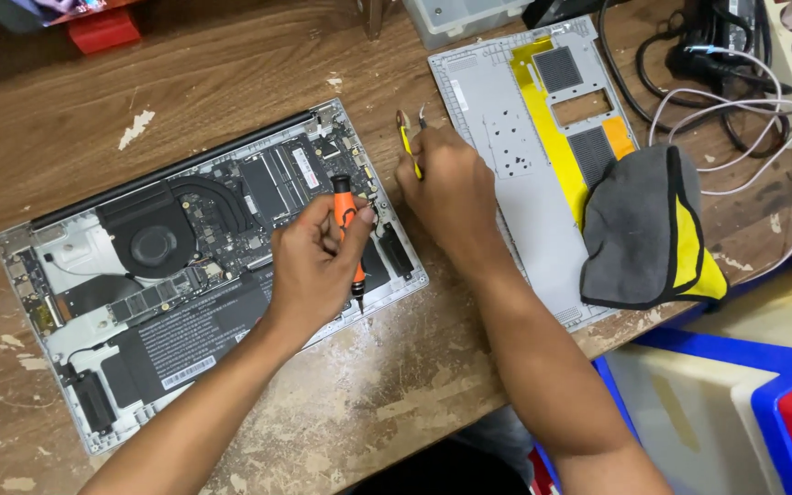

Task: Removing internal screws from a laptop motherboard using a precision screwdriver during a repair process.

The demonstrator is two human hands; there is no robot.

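A worn wooden tabletop [231, 82] carries an opened laptop [203, 266] with its circuit board and fan exposed, its grey bottom cover [524, 156] lying just to the right under a grey and yellow cloth [643, 229]. Both forearms reach in from below. The left hand [313, 270] rests over the laptop's right part, fingers closed around an orange and black screwdriver [348, 240], tip pointing down. The right hand [451, 192], between laptop and cover, pinches yellow-handled tweezers [407, 142].
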